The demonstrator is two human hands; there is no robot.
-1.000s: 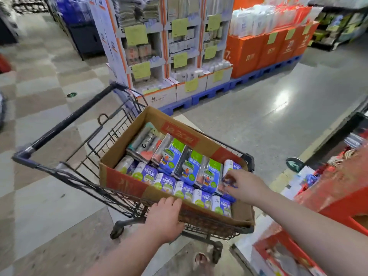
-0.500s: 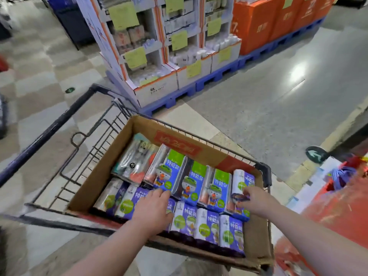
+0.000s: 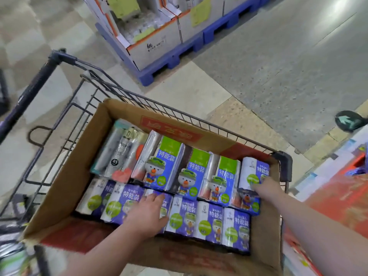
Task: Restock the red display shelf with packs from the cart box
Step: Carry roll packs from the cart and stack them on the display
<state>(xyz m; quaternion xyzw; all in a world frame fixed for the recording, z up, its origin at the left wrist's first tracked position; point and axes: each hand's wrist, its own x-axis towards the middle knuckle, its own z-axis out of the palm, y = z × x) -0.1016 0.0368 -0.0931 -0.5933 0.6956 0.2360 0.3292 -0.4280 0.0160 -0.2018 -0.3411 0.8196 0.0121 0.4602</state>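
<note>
A brown cardboard box [image 3: 79,176] sits in a wire cart [image 3: 57,60]. It holds two rows of blue-and-green packs [image 3: 211,216] with a cartoon figure, plus a grey pack [image 3: 119,150] at the back left. My left hand [image 3: 147,214] lies over a front-row pack, fingers across its top and thumb at its right side. My right hand [image 3: 266,190] grips the rightmost back-row pack [image 3: 253,172] at its lower end. The red display shelf [image 3: 338,198] shows blurred at the right edge.
White display cartons on a blue pallet [image 3: 173,56] stand across the aisle beyond the cart. A dark round floor sticker with an arrow [image 3: 348,120] lies at the right. Grey floor opens at the upper right. More packaged goods show blurred at the bottom left [image 3: 14,257].
My head has tipped down and closer over the box. My left hand went from the box's near rim onto a front-row pack. My right hand has stayed on the rightmost pack.
</note>
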